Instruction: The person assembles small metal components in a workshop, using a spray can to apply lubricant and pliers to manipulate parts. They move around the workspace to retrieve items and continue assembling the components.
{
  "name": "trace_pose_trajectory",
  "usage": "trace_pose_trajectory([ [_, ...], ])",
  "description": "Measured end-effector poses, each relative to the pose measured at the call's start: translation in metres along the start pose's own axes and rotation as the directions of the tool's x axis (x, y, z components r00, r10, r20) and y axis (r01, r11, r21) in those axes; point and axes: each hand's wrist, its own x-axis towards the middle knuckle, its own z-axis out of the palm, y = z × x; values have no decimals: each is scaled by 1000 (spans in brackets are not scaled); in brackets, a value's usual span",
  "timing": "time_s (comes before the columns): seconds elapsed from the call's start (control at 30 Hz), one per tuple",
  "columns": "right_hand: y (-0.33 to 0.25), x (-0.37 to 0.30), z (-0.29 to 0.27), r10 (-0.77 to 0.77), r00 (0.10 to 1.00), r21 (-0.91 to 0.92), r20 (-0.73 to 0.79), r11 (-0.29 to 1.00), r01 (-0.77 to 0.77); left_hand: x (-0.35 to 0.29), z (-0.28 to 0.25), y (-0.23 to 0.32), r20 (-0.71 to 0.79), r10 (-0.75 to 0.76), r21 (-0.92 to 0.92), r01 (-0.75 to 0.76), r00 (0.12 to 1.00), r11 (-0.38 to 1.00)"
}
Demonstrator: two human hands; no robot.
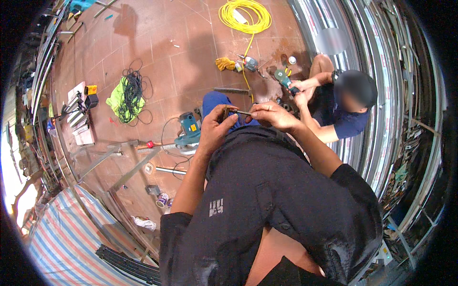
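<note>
Head view: you've got a thin, dark rod (244,113) out past your shirt hem, left hand (214,128) and right hand (277,117) each pinching an end, fingers clamped on it. Reddish tiled floor (164,88) below, yellow coil (261,19) up top, co-worker (352,125) with a green power tool (281,76) at right.

Pale mark (216,207) on black garment (248,167), unreadable yellow label (193,127) on teal machine (186,139)

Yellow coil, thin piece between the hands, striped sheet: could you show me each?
Yellow coil (262,20), head view: strands on its right.
Thin piece (244,113), head view: its exposed middle.
Striped sheet (71,233), head view: its striped surface.
</note>
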Motion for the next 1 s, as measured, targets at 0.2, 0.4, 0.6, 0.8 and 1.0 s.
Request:
trace_pose_trajectory([
  [0.2, -52, 98, -35, 243, 962, 18, -128, 970, -243, 107, -65, 4, 95, 9, -143, 5, 995, 990],
  [0.4, -107, 252, -73, 255, 948, 150, -191, 962, -228, 268, -191, 27, 230, 141, 90, -165, 963, 982],
  [0.6, -187, 410, -92, 280, 960, 450, -17, 859, -242, 389, -333, 118, 294, 365, 169, -424, 883, 890],
  [0.8, -271, 533, -112, 90, 992, 342, -86, 938, -55, 514, -418, 205, 432, 523, 166, -635, 734, 754],
  [1.0, -306, 669, -192, -207, 907, -316, -366, 945, 88, 661, -470, 220, 320, -134, 345, 16, 938, 938],
])
